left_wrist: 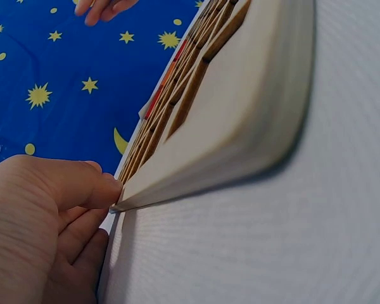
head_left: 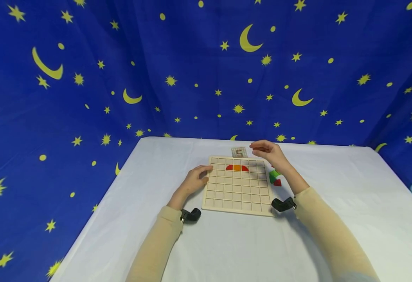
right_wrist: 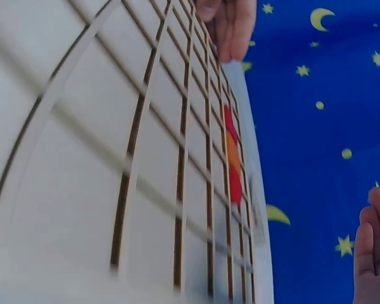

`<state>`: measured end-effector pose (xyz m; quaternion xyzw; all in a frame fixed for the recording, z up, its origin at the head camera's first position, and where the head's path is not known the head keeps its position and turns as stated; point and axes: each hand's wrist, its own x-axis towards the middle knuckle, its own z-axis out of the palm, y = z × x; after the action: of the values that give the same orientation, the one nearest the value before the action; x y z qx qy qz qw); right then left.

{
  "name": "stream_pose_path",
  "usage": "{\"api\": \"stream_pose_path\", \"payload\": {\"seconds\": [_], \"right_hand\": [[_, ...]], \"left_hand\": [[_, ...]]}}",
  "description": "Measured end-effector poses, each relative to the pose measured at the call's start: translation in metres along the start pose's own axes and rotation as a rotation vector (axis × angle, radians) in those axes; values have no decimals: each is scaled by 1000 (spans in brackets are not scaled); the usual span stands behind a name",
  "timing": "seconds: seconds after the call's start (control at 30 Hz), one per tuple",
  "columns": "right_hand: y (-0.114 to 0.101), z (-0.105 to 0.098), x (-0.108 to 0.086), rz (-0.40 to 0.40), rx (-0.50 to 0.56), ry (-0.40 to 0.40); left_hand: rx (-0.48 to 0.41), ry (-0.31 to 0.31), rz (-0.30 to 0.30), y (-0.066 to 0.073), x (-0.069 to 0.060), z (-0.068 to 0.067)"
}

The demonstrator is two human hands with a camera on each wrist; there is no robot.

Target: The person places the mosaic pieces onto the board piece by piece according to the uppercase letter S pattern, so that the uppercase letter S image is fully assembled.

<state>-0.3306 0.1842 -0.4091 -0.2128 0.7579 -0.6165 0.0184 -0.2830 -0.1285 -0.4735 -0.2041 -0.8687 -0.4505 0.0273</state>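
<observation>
A wooden board (head_left: 227,194) divided into square cells by raised strips lies flat on the white table. In one of its far rows sit an orange square piece (head_left: 237,168) and two red rounded pieces, one on each side of it. My left hand (head_left: 191,179) touches the board's left edge with its fingertips; the left wrist view shows the thumb (left_wrist: 92,187) against the rim. Past the far right corner, my right hand (head_left: 267,152) is raised, fingers loosely bent, with nothing seen in it. The right wrist view shows that hand's fingers (right_wrist: 373,244) apart from the board.
Behind the board lies a small gridded card (head_left: 239,152) with a brown figure. Green pieces (head_left: 274,176) and a red piece (head_left: 277,183) lie by the board's right edge, partly beside my right forearm. A blue star-and-moon cloth (head_left: 206,70) hangs behind the table (head_left: 234,243).
</observation>
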Motion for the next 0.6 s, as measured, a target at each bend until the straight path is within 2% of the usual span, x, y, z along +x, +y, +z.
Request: {"api": "stream_pose_path", "payload": {"seconds": [0.27,0.6], "right_hand": [[-2,-34,-25,55,-73,57],[5,-66,-55,75,-128,125]], "left_hand": [[15,-5,-16,2,0,-1],[14,2,-23,1,0,0]]}}
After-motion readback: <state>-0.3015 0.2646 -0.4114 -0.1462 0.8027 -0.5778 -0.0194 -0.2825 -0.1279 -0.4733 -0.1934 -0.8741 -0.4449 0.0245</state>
